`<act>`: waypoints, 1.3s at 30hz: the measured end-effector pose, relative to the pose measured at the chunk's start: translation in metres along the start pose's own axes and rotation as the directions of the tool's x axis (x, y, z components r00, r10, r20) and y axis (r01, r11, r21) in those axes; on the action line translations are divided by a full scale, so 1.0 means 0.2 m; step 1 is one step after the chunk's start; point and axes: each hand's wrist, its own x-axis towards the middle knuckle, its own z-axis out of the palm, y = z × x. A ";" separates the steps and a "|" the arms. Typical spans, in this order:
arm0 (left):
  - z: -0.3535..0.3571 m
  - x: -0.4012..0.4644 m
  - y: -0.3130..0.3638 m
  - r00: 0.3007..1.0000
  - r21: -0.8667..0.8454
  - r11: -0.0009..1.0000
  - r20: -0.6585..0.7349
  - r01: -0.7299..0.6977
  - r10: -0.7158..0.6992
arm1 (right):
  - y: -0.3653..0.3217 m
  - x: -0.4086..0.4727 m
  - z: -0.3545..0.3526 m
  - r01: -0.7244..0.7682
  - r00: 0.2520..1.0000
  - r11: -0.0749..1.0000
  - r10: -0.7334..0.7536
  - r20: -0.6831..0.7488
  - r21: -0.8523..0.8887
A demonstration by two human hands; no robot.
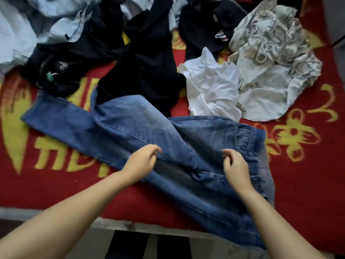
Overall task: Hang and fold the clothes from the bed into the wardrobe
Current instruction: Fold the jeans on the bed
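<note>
Hovering over the blue jeans (141,128), the left hand (139,163) and right hand (235,165) hang loosely curled, gripping nothing.

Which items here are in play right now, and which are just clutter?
In play: blue denim jeans, left hand and right hand hovering over them.
Lying about: crumpled white shirt, grey patterned shirt, black garments, pale blue shirts, red-and-yellow blanket.

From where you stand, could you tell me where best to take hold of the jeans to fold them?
Probably at the waistband, coming from the right with the right hand, while the left hand takes the legs. The jeans lie flat across the bed, waist to the right, leg hems to the left. The waistband's thick edge lies exposed, and both hands hover above the denim holding nothing.
</note>
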 end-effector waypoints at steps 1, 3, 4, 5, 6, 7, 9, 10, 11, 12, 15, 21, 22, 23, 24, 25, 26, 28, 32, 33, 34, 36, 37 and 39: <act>-0.10 0.00 -0.11 0.995 0.023 0.996 -0.054 0.088 -0.087 | -0.10 -0.02 0.07 0.074 0.996 0.997 -0.075 0.057 0.016; -0.25 -0.04 -0.36 0.949 0.074 0.950 -0.115 0.304 -0.294 | -0.26 -0.10 0.22 0.232 0.949 0.973 -0.227 0.220 0.000; -0.30 -0.07 -0.48 0.900 0.061 0.904 -0.140 0.423 -0.412 | -0.32 -0.14 0.31 0.307 0.901 0.951 -0.279 0.332 -0.032; -0.34 -0.09 -0.60 0.834 -0.011 0.846 -0.162 0.533 -0.527 | -0.38 -0.18 0.41 0.375 0.839 0.924 -0.303 0.452 -0.077; -0.37 -0.11 -0.69 0.752 -0.153 0.770 -0.164 0.620 -0.638 | -0.42 -0.21 0.50 0.438 0.771 0.889 -0.296 0.564 -0.132; -0.39 -0.12 -0.78 0.659 -0.328 0.663 -0.142 0.673 -0.739 | -0.46 -0.24 0.58 0.487 0.711 0.853 -0.262 0.653 -0.189; -0.42 -0.12 -0.90 0.491 -0.601 0.430 -0.070 0.673 -0.868 | -0.51 -0.26 0.72 0.544 0.653 0.786 -0.177 0.737 -0.293; -0.44 -0.11 -0.97 0.440 -0.675 0.356 -0.051 0.646 -0.896 | -0.53 -0.27 0.80 0.560 0.648 0.751 -0.133 0.750 -0.351; -0.44 -0.10 -1.01 0.413 -0.735 0.311 -0.046 0.603 -0.909 | -0.54 -0.29 0.85 0.567 0.661 0.712 -0.092 0.744 -0.415; -0.46 -0.08 -1.06 0.405 -0.795 0.276 -0.042 0.540 -0.913 | -0.55 -0.30 0.92 0.567 0.685 0.671 -0.064 0.725 -0.477; -0.57 0.00 -1.19 0.430 -0.938 0.155 -0.007 0.310 -0.903 | -0.59 -0.35 1.07 0.565 0.769 0.546 -0.077 0.635 -0.618; -0.95 0.12 -1.53 0.564 -0.987 -0.158 0.125 -0.010 -0.816 | -0.79 -0.35 1.32 0.678 0.724 0.384 -0.494 0.481 -0.626; -1.00 0.12 -1.58 0.574 -0.992 -0.129 0.108 0.003 -0.812 | -0.83 -0.34 1.36 0.651 0.750 0.387 -0.462 0.473 -0.654; -1.04 0.10 -1.63 0.571 -0.997 -0.078 0.073 0.015 -0.818 | -0.89 -0.34 1.39 0.617 0.782 0.400 -0.407 0.472 -0.678; -1.06 0.08 -1.66 0.553 -1.000 0.002 0.010 0.021 -0.833 | -0.94 -0.34 1.42 0.593 0.805 0.421 -0.326 0.496 -0.686; -1.07 0.03 -1.70 0.522 -0.995 0.102 -0.074 0.024 -0.850 | -0.96 -0.34 1.45 0.570 0.817 0.465 -0.230 0.529 -0.678; -1.08 -0.02 -1.72 0.484 -0.976 0.217 -0.172 0.037 -0.858 | -0.96 -0.36 1.48 0.566 0.810 0.511 -0.195 0.554 -0.647; -1.10 -0.19 -1.77 0.432 -0.896 0.438 -0.367 0.073 -0.824 | -0.96 -0.42 1.48 0.627 0.739 0.582 -0.234 0.632 -0.518; -1.09 -0.62 -1.97 0.451 -0.807 0.553 -0.423 0.206 -0.786 | -0.96 -0.72 1.37 0.820 0.485 0.498 -0.343 0.804 -0.282; -1.05 -0.74 -2.03 0.434 -0.815 0.511 -0.369 0.275 -0.822 | -0.94 -0.77 1.36 0.841 0.444 0.468 -0.308 0.841 -0.273; -1.01 -0.83 -2.08 0.394 -0.812 0.456 -0.309 0.365 -0.866 | -0.94 -0.79 1.35 0.833 0.393 0.496 -0.220 0.893 -0.244; -0.94 -0.93 -2.13 0.200 -0.768 0.300 -0.225 0.566 -0.954 | -0.93 -0.76 1.37 0.779 0.366 0.585 -0.130 0.922 -0.226; -0.95 -0.91 -2.12 0.080 -0.738 0.220 -0.220 0.638 -0.972 | -0.93 -0.71 1.38 0.758 0.419 0.606 -0.170 0.892 -0.240; -0.99 -0.72 -1.99 0.078 -0.623 0.288 -0.341 0.727 -0.937 | -1.01 -0.56 1.36 0.697 0.600 0.652 -0.301 0.741 -0.299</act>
